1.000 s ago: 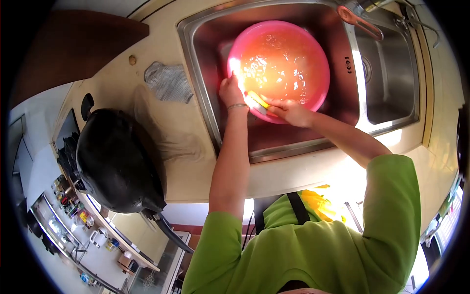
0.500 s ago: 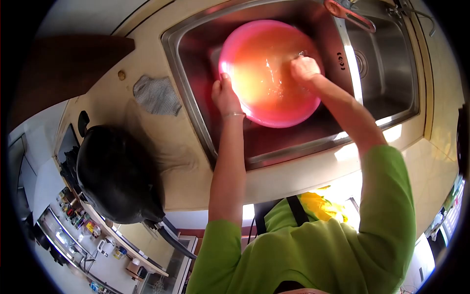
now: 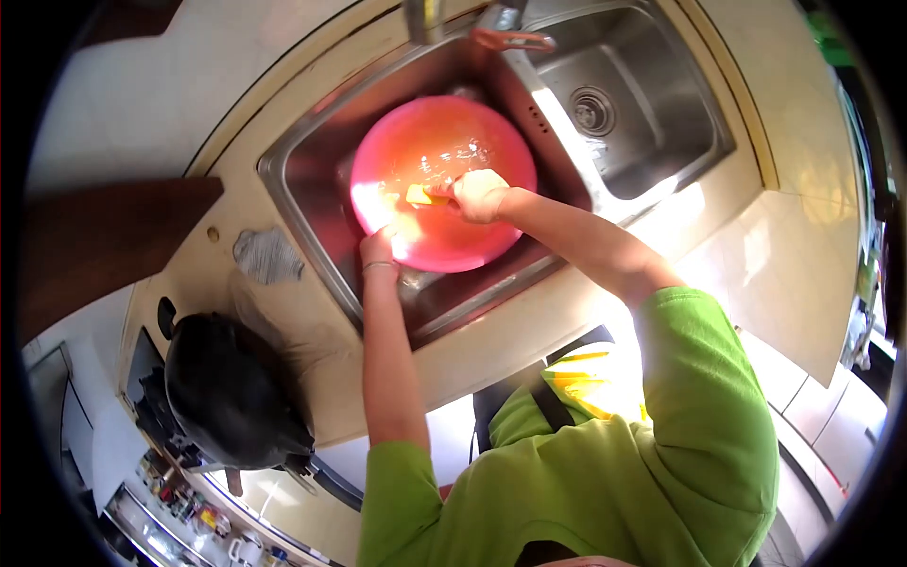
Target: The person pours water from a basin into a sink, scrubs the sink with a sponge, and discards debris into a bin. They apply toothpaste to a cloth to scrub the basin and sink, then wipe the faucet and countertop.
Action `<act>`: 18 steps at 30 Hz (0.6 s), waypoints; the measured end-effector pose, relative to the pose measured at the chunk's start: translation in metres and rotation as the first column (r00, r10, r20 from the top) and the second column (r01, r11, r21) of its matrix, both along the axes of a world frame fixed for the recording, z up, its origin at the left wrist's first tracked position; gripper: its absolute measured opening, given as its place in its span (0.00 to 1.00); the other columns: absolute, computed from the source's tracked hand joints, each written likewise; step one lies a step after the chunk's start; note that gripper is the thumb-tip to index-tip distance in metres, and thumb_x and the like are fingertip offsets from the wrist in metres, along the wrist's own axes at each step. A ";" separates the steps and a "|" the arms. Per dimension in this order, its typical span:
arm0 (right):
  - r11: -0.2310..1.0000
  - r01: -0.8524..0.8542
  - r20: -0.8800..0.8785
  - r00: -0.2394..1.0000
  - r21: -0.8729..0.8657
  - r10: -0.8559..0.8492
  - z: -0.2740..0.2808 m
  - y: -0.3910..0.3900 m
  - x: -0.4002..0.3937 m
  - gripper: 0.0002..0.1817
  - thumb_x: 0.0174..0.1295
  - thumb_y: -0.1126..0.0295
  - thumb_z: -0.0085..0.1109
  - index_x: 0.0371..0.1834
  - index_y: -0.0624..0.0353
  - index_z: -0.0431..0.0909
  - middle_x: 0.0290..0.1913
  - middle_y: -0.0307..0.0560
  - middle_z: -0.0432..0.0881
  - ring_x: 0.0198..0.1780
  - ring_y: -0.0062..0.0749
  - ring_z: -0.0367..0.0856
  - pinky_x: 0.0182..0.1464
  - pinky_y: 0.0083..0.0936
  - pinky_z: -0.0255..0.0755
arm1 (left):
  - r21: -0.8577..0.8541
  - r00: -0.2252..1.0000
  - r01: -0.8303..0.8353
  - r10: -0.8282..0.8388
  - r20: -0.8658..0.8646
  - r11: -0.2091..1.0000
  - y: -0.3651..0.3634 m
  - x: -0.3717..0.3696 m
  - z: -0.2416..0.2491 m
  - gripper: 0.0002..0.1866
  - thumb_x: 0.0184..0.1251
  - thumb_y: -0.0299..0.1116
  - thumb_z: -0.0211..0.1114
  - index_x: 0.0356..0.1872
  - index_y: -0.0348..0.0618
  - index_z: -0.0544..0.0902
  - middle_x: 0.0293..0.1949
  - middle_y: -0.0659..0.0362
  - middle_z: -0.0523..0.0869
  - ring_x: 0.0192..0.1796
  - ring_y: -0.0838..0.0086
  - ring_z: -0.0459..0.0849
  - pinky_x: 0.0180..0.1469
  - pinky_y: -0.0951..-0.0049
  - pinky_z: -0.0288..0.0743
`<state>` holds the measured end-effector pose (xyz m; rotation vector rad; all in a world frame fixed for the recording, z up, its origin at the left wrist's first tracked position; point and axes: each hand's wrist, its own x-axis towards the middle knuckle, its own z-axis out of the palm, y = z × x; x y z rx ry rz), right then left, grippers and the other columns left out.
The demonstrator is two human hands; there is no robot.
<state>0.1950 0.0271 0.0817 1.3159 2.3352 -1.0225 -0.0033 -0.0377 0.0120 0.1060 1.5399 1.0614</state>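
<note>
A pink basin (image 3: 518, 168) of water sits in the larger bowl of the steel sink. My left hand (image 3: 380, 248) grips its near-left rim, the fingers partly lost in glare. Over the middle of the basin, my right hand (image 3: 480, 196) is closed on a small yellow-orange piece (image 3: 420, 195), whose kind is not clear. The piece sticks out to the left from between thumb and fingers, close over the water. Ripples and bright reflections show on the surface beyond this hand.
A black wok (image 3: 227, 387) stands on the counter at left. Near it lie a grey cloth (image 3: 267, 256) and a small round brown thing (image 3: 213, 233). The faucet's reddish handle (image 3: 513, 40) reaches over the divider beside the smaller sink bowl (image 3: 628, 104).
My right hand has moved from the basin's right side to its middle, and the yellow-orange piece now shows in it. My left hand stays at the rim. The whole view has shifted.
</note>
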 end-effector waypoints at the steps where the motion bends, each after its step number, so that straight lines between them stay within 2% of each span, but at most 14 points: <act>1: 0.993 0.093 -0.008 0.996 -0.073 -0.094 0.013 0.000 0.007 0.20 0.53 0.58 0.48 0.52 0.37 0.67 0.33 0.49 0.77 0.35 0.40 0.76 0.39 0.32 0.69 | -0.085 0.993 0.108 -0.103 0.056 0.991 0.000 -0.009 0.001 0.17 0.43 0.20 0.56 0.39 0.26 0.71 0.34 0.50 0.77 0.34 0.63 0.77 0.36 0.66 0.72; 2: 0.993 0.100 -0.008 0.995 -0.062 -0.101 0.021 0.000 0.016 0.20 0.53 0.58 0.48 0.52 0.37 0.67 0.33 0.49 0.77 0.35 0.40 0.76 0.39 0.32 0.69 | -0.162 0.974 0.213 -0.196 0.115 0.963 0.000 -0.011 0.005 0.19 0.45 0.19 0.53 0.44 0.26 0.68 0.39 0.48 0.76 0.41 0.59 0.76 0.44 0.61 0.72; 3: 0.987 0.154 -0.069 0.985 -0.051 -0.157 0.028 0.000 0.027 0.21 0.52 0.60 0.48 0.53 0.36 0.66 0.35 0.49 0.77 0.36 0.39 0.76 0.40 0.31 0.69 | -0.066 0.962 0.217 -0.202 0.186 0.974 0.001 -0.001 0.028 0.20 0.44 0.19 0.51 0.43 0.28 0.67 0.39 0.48 0.75 0.40 0.60 0.77 0.41 0.62 0.74; 4: 0.978 0.205 -0.133 0.969 -0.043 -0.209 0.034 0.001 0.038 0.23 0.50 0.61 0.48 0.54 0.36 0.65 0.37 0.50 0.76 0.38 0.39 0.76 0.41 0.31 0.68 | -0.052 0.961 0.219 -0.206 0.182 0.974 0.003 -0.001 0.025 0.20 0.44 0.19 0.51 0.43 0.28 0.67 0.39 0.48 0.75 0.40 0.60 0.77 0.41 0.62 0.74; 5: 0.975 0.222 -0.195 0.955 -0.027 -0.223 0.030 0.000 0.051 0.23 0.51 0.61 0.48 0.54 0.36 0.65 0.39 0.48 0.76 0.38 0.39 0.76 0.41 0.31 0.68 | -0.048 0.963 0.244 -0.236 0.129 0.969 0.002 -0.005 0.013 0.19 0.43 0.19 0.51 0.42 0.28 0.68 0.37 0.49 0.75 0.38 0.61 0.78 0.39 0.64 0.75; 6: 0.973 0.227 -0.181 0.956 -0.038 -0.230 0.049 0.003 0.062 0.23 0.50 0.62 0.50 0.54 0.38 0.65 0.40 0.49 0.76 0.39 0.38 0.75 0.42 0.29 0.68 | -0.046 0.963 0.263 -0.259 0.074 0.964 0.002 -0.007 0.007 0.19 0.42 0.20 0.51 0.41 0.29 0.69 0.36 0.50 0.76 0.37 0.62 0.78 0.37 0.66 0.76; 7: 0.963 0.269 -0.290 0.919 -0.030 -0.266 0.052 0.004 0.076 0.24 0.50 0.65 0.51 0.54 0.40 0.65 0.40 0.49 0.76 0.39 0.38 0.76 0.42 0.28 0.68 | -0.093 0.946 0.326 -0.324 0.036 0.941 0.000 -0.009 0.009 0.18 0.42 0.22 0.52 0.40 0.30 0.70 0.34 0.51 0.77 0.34 0.64 0.79 0.31 0.69 0.77; 10: 0.924 0.361 -0.562 0.742 -0.125 -0.366 0.055 0.013 0.124 0.25 0.50 0.70 0.54 0.55 0.48 0.64 0.42 0.48 0.76 0.40 0.34 0.76 0.42 0.25 0.68 | -0.088 0.974 0.227 -0.224 0.047 0.970 -0.012 -0.006 0.015 0.17 0.43 0.24 0.54 0.39 0.32 0.71 0.32 0.53 0.77 0.32 0.66 0.79 0.30 0.69 0.77; 11: 0.921 0.365 -0.546 0.748 -0.135 -0.376 0.067 0.016 0.133 0.25 0.51 0.70 0.54 0.56 0.49 0.63 0.42 0.46 0.77 0.40 0.29 0.76 0.43 0.23 0.67 | -0.064 0.992 0.123 -0.122 0.008 0.990 -0.013 0.006 0.036 0.10 0.42 0.25 0.55 0.29 0.32 0.75 0.24 0.55 0.77 0.22 0.70 0.78 0.18 0.74 0.71; 12: 0.918 0.369 -0.530 0.755 -0.144 -0.387 0.078 0.018 0.141 0.25 0.52 0.69 0.54 0.56 0.50 0.63 0.42 0.45 0.77 0.41 0.25 0.76 0.43 0.20 0.67 | -0.065 0.994 0.105 -0.105 0.000 0.992 -0.014 0.013 0.038 0.10 0.42 0.25 0.55 0.29 0.32 0.75 0.24 0.55 0.77 0.22 0.70 0.78 0.18 0.74 0.71; 14: 0.844 0.427 -0.544 0.645 -0.324 -0.536 0.059 0.031 0.177 0.25 0.54 0.69 0.53 0.57 0.51 0.62 0.40 0.41 0.77 0.38 0.18 0.73 0.42 0.16 0.65 | -0.092 0.999 0.024 -0.027 -0.029 0.995 -0.021 0.014 0.047 0.06 0.41 0.24 0.55 0.23 0.34 0.74 0.20 0.56 0.76 0.18 0.72 0.75 0.14 0.77 0.67; 15: 0.825 0.442 -0.576 0.591 -0.353 -0.564 0.067 0.033 0.186 0.25 0.55 0.69 0.52 0.57 0.52 0.61 0.38 0.40 0.76 0.37 0.16 0.71 0.40 0.14 0.65 | -0.099 0.999 0.001 -0.005 -0.045 0.995 -0.025 0.012 0.053 0.06 0.41 0.24 0.55 0.23 0.34 0.74 0.20 0.56 0.76 0.18 0.72 0.75 0.14 0.77 0.67; 18: 0.735 0.510 -0.565 0.475 -0.448 -0.674 0.063 0.044 0.213 0.23 0.57 0.68 0.50 0.57 0.57 0.60 0.31 0.37 0.74 0.29 0.13 0.67 0.30 0.11 0.63 | -0.080 0.992 0.052 -0.061 -0.114 0.995 -0.033 0.008 0.068 0.03 0.38 0.25 0.56 0.13 0.38 0.71 0.12 0.60 0.70 0.09 0.77 0.66 0.08 0.80 0.52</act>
